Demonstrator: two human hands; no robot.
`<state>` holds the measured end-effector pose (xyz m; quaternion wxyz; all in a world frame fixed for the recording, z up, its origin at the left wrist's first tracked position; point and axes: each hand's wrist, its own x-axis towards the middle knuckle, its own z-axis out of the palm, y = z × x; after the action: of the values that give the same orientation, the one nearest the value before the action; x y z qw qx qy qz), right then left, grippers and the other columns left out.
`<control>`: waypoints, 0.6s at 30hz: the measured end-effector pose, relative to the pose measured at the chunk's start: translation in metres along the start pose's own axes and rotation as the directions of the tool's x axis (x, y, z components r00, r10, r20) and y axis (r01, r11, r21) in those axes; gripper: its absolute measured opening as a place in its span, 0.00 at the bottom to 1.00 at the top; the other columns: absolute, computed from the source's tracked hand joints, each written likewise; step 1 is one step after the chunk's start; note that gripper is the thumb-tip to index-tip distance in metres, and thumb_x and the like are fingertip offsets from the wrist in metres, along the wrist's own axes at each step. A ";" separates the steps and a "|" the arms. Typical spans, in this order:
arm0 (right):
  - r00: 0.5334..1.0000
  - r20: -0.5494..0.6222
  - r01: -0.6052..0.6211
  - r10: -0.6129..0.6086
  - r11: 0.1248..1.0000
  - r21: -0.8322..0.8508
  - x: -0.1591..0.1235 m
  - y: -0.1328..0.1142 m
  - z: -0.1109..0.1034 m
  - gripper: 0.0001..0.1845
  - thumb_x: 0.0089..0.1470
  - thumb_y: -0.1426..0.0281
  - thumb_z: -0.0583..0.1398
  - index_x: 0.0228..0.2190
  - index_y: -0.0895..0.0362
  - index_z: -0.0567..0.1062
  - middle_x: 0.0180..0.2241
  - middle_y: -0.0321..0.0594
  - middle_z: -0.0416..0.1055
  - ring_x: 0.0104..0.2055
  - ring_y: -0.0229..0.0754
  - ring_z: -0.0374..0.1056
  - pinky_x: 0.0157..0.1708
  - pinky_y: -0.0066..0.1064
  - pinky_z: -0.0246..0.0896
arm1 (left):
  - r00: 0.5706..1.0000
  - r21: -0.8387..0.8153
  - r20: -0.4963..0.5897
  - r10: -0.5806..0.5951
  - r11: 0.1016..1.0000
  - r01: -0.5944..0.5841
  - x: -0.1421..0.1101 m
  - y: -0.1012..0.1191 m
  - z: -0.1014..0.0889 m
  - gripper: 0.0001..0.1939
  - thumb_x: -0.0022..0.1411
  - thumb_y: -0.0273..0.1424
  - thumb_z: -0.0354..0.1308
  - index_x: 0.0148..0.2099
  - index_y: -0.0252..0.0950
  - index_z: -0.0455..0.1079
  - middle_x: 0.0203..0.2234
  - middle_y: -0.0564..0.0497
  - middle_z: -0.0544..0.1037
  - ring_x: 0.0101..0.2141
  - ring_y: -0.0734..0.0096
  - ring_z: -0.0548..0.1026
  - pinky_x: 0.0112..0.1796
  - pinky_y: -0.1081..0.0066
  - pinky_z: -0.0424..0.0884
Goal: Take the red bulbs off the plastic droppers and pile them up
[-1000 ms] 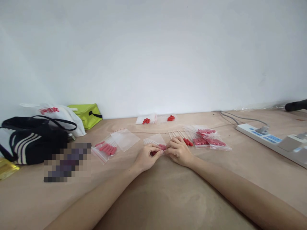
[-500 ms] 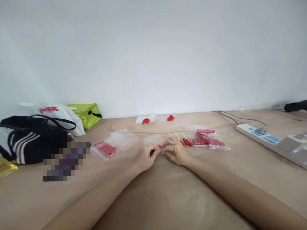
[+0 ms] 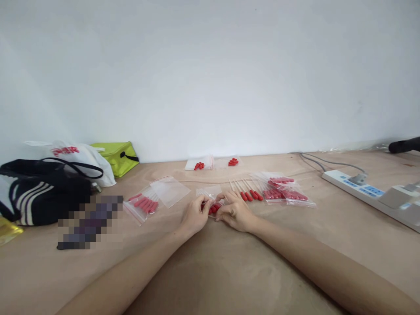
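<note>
A clear zip bag (image 3: 209, 190) of red-headed sticks lies between my hands, its red ends (image 3: 214, 208) towards me. My left hand (image 3: 196, 216) is closed on its near left side, thumb over the plastic. Curled round the near right side, my right hand (image 3: 236, 213) pinches the bag with thumb and fingers; the exact contact is partly hidden. Just past my right hand, several loose sticks with red heads (image 3: 251, 195) lie side by side. Filled bags (image 3: 278, 194) are piled right of them. Another bag of red-headed sticks (image 3: 146, 204) rests on the left beside a flat clear bag (image 3: 170, 191).
Two bags with red pieces (image 3: 199, 166) (image 3: 233, 162) lie near the wall. A black bag (image 3: 49, 192), a white plastic bag (image 3: 101, 166) and a lime-green bag (image 3: 116, 157) stand left, near a blurred dark object (image 3: 92, 221). A power strip (image 3: 370, 190) with cables is at the right.
My hands have moved slightly apart along the bag's near edge, and its red ends now show between them. More of the loose sticks' heads show beside my right hand.
</note>
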<state>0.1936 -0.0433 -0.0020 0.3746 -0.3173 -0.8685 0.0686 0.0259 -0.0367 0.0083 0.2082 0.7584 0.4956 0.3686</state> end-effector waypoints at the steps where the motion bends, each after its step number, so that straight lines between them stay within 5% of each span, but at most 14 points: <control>1: 1.000 0.009 -0.024 0.024 0.999 0.047 -0.001 0.000 -0.001 0.05 0.46 0.74 0.60 0.23 0.54 0.75 0.41 0.39 0.64 0.41 0.40 0.61 0.41 0.36 0.53 | 0.999 -0.015 -0.030 -0.011 1.000 0.011 0.000 -0.001 -0.001 0.10 0.58 0.31 0.47 0.28 0.35 0.65 0.21 0.53 0.72 0.23 0.72 0.70 0.26 0.73 0.65; 5: 0.995 0.060 -0.097 0.085 0.965 0.245 -0.007 0.005 -0.012 0.06 0.47 0.77 0.57 0.23 0.58 0.72 0.38 0.42 0.65 0.47 0.40 0.61 0.44 0.33 0.57 | 0.988 0.022 -0.118 0.097 0.995 -0.095 0.003 -0.004 -0.010 0.11 0.59 0.33 0.45 0.32 0.34 0.66 0.30 0.48 0.75 0.35 0.67 0.72 0.38 0.69 0.67; 9: 0.988 0.090 -0.146 0.125 0.948 0.284 -0.017 0.010 -0.027 0.04 0.45 0.77 0.58 0.23 0.58 0.72 0.37 0.43 0.68 0.48 0.42 0.62 0.45 0.35 0.57 | 0.947 0.068 0.180 0.266 0.957 -0.282 0.005 -0.012 -0.025 0.15 0.60 0.33 0.44 0.47 0.35 0.65 0.48 0.45 0.69 0.52 0.63 0.62 0.51 0.63 0.57; 13: 0.983 -0.001 -0.181 0.185 0.963 0.202 -0.021 0.010 -0.029 0.04 0.46 0.73 0.58 0.23 0.58 0.74 0.36 0.43 0.67 0.41 0.42 0.65 0.40 0.35 0.60 | 0.887 0.115 0.396 0.238 0.945 -0.305 0.002 -0.014 -0.034 0.21 0.57 0.36 0.50 0.53 0.38 0.61 0.49 0.46 0.68 0.49 0.62 0.65 0.49 0.61 0.60; 18: 0.965 -0.090 -0.249 0.245 0.967 -0.046 -0.019 0.004 -0.023 0.07 0.45 0.71 0.58 0.29 0.54 0.77 0.26 0.39 0.64 0.32 0.40 0.62 0.33 0.32 0.58 | 0.875 0.119 0.381 0.298 0.923 -0.365 -0.010 -0.007 -0.040 0.24 0.51 0.34 0.56 0.52 0.38 0.62 0.46 0.46 0.70 0.46 0.61 0.67 0.49 0.62 0.61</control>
<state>0.2213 -0.0547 0.0009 0.3900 -0.4361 -0.8074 0.0767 -0.0109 -0.0444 0.0259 0.1556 0.9024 0.3442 0.2074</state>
